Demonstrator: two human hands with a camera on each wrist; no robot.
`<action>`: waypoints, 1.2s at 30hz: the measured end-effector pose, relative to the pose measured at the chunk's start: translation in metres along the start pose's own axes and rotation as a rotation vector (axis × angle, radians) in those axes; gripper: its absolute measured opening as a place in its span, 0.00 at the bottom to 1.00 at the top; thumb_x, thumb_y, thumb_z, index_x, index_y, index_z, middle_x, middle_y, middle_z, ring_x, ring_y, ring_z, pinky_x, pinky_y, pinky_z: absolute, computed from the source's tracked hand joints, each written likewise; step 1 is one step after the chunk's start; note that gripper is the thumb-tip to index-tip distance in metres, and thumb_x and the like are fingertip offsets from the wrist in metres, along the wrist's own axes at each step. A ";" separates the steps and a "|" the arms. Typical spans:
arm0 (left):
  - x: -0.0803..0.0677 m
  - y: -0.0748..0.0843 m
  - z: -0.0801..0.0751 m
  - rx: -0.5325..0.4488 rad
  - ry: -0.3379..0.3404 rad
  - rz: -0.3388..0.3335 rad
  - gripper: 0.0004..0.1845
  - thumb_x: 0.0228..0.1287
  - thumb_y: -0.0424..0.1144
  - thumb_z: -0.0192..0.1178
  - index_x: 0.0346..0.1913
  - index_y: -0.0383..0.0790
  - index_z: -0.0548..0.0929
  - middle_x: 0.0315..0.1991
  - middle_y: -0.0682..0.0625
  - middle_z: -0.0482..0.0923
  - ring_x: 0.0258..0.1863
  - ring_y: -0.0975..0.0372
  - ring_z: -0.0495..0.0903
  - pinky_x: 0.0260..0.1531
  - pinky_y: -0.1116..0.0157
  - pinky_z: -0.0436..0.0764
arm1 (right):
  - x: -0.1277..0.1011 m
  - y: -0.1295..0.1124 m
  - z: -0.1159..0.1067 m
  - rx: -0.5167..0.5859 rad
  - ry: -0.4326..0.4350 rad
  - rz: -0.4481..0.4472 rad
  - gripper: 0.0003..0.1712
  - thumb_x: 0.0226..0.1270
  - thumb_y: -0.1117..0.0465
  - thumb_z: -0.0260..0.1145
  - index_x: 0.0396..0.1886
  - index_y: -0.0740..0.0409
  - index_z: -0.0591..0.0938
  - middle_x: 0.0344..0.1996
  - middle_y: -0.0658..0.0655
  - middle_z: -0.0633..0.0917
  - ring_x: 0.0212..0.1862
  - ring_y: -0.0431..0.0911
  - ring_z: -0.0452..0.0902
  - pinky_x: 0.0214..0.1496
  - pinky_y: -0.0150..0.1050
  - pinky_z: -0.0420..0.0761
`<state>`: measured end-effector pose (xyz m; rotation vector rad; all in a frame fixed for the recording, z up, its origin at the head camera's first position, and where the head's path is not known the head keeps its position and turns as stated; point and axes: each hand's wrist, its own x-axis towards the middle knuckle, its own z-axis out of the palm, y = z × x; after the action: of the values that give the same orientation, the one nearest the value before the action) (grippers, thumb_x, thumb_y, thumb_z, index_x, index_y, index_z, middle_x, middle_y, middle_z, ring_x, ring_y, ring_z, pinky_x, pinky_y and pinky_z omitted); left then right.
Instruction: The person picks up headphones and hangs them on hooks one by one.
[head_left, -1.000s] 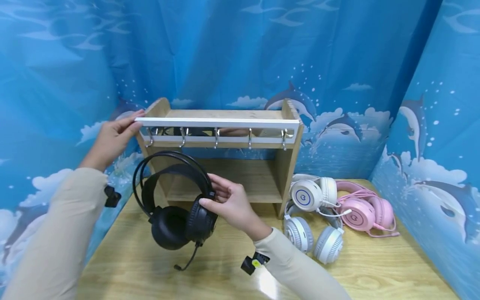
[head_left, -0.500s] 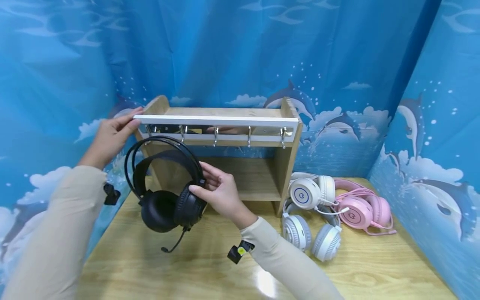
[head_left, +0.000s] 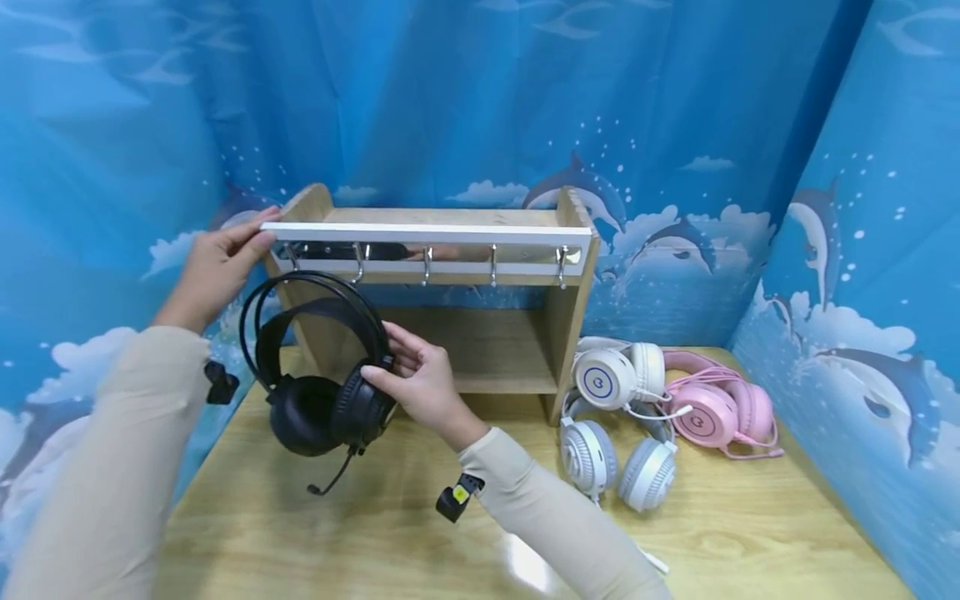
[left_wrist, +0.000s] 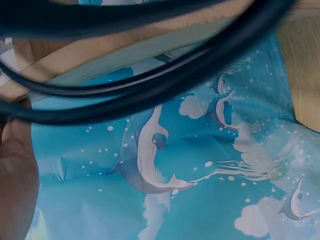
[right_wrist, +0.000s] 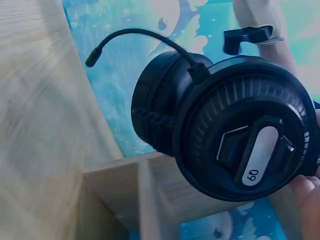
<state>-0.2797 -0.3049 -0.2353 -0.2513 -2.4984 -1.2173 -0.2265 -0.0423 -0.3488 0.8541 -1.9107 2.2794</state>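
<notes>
A black headset (head_left: 330, 375) with a double-band headband and a bent boom microphone hangs before the shelf's left side, above the table. My right hand (head_left: 423, 383) grips it by one ear cup, thumb on the near side; that cup (right_wrist: 250, 145) shows a "Q9" plate in the right wrist view. The headband's top overlaps the leftmost hooks in the head view. My left hand (head_left: 217, 271) holds the top left corner of the wooden shelf (head_left: 573, 308), thumb at the end of the white hook rail (head_left: 465, 227). The headband (left_wrist: 150, 95) crosses the left wrist view.
Several metal hooks (head_left: 493, 265) line the rail. Right of the shelf lie a white headset (head_left: 607, 379), a white-and-grey headset (head_left: 648, 475) and a pink headset (head_left: 705, 417) on the wooden table (head_left: 360, 542). A blue dolphin-print curtain (head_left: 450, 100) closes off the back and sides.
My right hand has carried the black headset left and up, so its headband now reaches the hook rail's lower edge in view. My left hand stays on the shelf corner.
</notes>
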 end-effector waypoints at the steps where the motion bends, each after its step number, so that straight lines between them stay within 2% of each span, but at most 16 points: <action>1: 0.000 0.000 0.000 0.001 0.000 -0.002 0.26 0.72 0.55 0.45 0.70 0.57 0.65 0.71 0.62 0.60 0.72 0.61 0.56 0.67 0.53 0.63 | 0.000 0.003 0.001 0.003 0.010 0.000 0.33 0.57 0.76 0.68 0.64 0.67 0.72 0.52 0.70 0.81 0.53 0.58 0.80 0.55 0.43 0.80; 10: -0.002 0.000 0.002 0.002 -0.001 -0.012 0.26 0.71 0.56 0.45 0.69 0.56 0.65 0.71 0.63 0.60 0.72 0.61 0.56 0.67 0.56 0.64 | -0.002 0.027 0.003 0.004 0.032 -0.008 0.31 0.58 0.73 0.69 0.63 0.65 0.73 0.51 0.68 0.82 0.52 0.52 0.81 0.54 0.39 0.80; 15: 0.000 0.001 0.003 0.022 0.007 -0.004 0.25 0.71 0.56 0.45 0.69 0.57 0.66 0.71 0.62 0.61 0.71 0.61 0.58 0.65 0.61 0.68 | 0.002 0.039 0.005 0.040 0.046 0.028 0.31 0.58 0.75 0.67 0.63 0.68 0.73 0.53 0.70 0.80 0.55 0.55 0.79 0.57 0.38 0.78; 20: 0.002 -0.001 0.003 0.012 0.005 -0.006 0.26 0.72 0.55 0.45 0.70 0.56 0.65 0.71 0.60 0.60 0.72 0.59 0.58 0.66 0.56 0.66 | 0.005 0.046 0.006 0.045 0.040 0.074 0.31 0.58 0.78 0.65 0.63 0.71 0.71 0.53 0.72 0.79 0.56 0.59 0.77 0.58 0.41 0.77; 23: 0.001 -0.001 0.003 -0.003 0.006 -0.011 0.26 0.72 0.55 0.45 0.70 0.56 0.65 0.71 0.61 0.60 0.72 0.59 0.57 0.66 0.53 0.65 | 0.007 0.047 0.006 0.044 0.045 0.060 0.30 0.59 0.77 0.66 0.62 0.72 0.72 0.53 0.72 0.80 0.55 0.57 0.78 0.58 0.40 0.78; 29: 0.000 0.001 0.001 -0.016 0.005 -0.006 0.26 0.72 0.55 0.45 0.70 0.57 0.65 0.71 0.62 0.60 0.72 0.60 0.57 0.67 0.53 0.64 | 0.006 0.045 0.006 0.039 0.058 0.065 0.29 0.59 0.75 0.67 0.62 0.69 0.73 0.54 0.70 0.80 0.56 0.56 0.77 0.59 0.41 0.77; 30: 0.000 0.001 0.001 -0.011 0.004 -0.004 0.26 0.72 0.55 0.45 0.70 0.57 0.65 0.71 0.62 0.60 0.72 0.60 0.58 0.67 0.55 0.65 | 0.006 0.044 0.006 0.034 0.059 0.071 0.29 0.59 0.75 0.67 0.62 0.70 0.73 0.54 0.70 0.80 0.56 0.57 0.77 0.60 0.42 0.77; 32: 0.000 0.001 0.000 -0.006 0.007 0.002 0.26 0.71 0.55 0.47 0.69 0.57 0.65 0.71 0.60 0.61 0.69 0.62 0.62 0.64 0.66 0.69 | 0.006 0.043 0.006 0.028 0.064 0.078 0.28 0.59 0.75 0.67 0.61 0.70 0.74 0.54 0.69 0.80 0.56 0.56 0.77 0.59 0.43 0.77; 36: 0.000 0.000 0.000 -0.026 0.032 0.007 0.27 0.68 0.55 0.54 0.68 0.55 0.68 0.60 0.57 0.74 0.50 0.68 0.74 0.42 0.81 0.76 | 0.003 0.026 0.008 0.033 0.061 0.091 0.27 0.59 0.77 0.65 0.59 0.75 0.73 0.53 0.73 0.79 0.57 0.61 0.76 0.60 0.47 0.76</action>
<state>-0.2802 -0.3049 -0.2354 -0.2444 -2.4542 -1.2419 -0.2361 -0.0564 -0.3703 0.7059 -1.9301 2.3645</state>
